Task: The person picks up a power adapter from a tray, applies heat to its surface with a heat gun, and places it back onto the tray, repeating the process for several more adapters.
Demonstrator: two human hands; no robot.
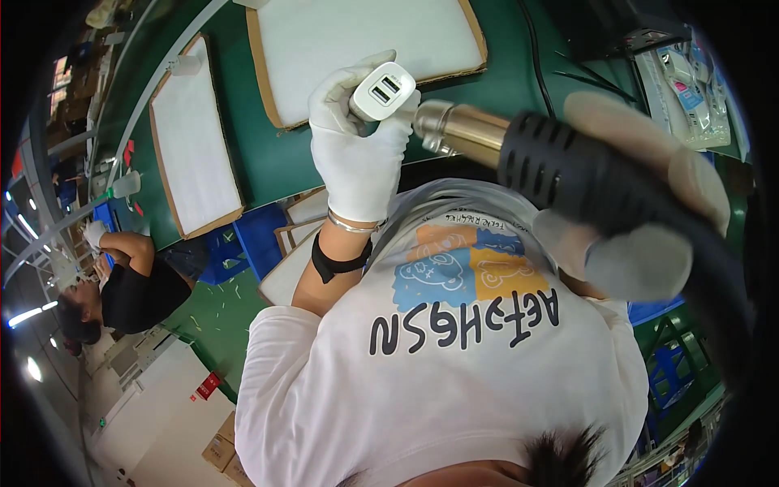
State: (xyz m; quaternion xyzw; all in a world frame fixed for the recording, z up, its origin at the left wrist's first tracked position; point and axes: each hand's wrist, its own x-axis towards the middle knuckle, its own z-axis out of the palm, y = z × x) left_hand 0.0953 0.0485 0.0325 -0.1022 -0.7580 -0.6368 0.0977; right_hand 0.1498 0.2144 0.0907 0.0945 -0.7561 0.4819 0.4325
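Your gloved left hand (357, 130) is wrapped around the white two-port charger (384, 91), held above the counter (284, 162) near its front edge. Your right hand (690, 174) grips the black ribbed tool (560, 158), its metal nozzle (450, 130) aimed at the charger's side; whether they touch, you can't tell from here. The work looks under way: charger and tool are paired up, but no finished result shows, and the charger isn't set down. Its ports face up toward you; its long axis seems to run from them down-left into your palm. Beyond lies a white panel (365, 36).
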